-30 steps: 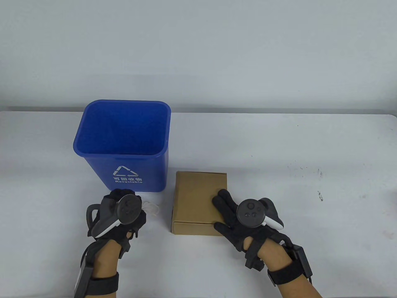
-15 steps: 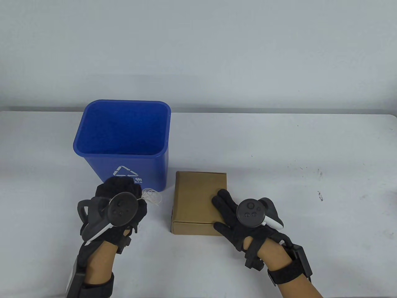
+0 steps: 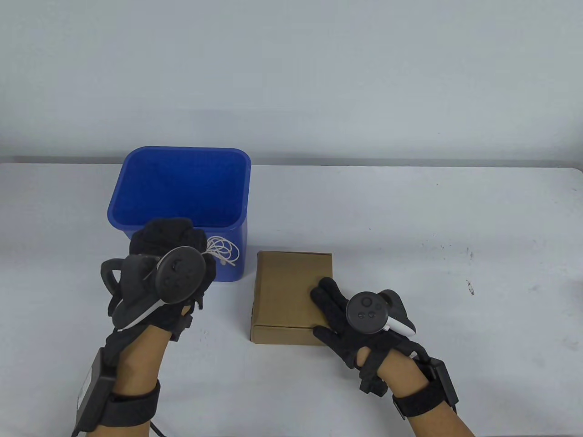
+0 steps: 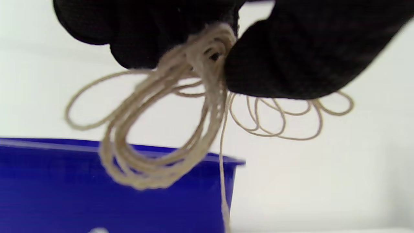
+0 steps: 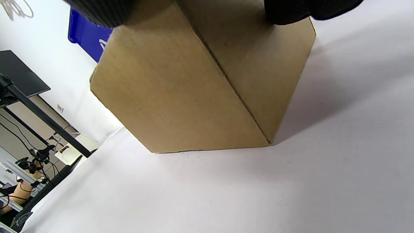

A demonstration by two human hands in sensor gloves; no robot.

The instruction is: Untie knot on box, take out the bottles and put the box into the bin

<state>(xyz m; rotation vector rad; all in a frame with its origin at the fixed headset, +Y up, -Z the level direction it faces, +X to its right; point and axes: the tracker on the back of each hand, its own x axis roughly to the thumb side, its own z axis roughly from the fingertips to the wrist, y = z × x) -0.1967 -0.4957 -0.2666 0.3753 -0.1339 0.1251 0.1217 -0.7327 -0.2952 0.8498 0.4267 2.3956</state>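
String loops hang bunched in the left hand, just in front of the near wall of the blue bin, while the right hand lies flat on the closed box, right of the bin.

Looks like a lab: bare white counter against a plain grey wall; at lower left of the right wrist view, black stand and cables.
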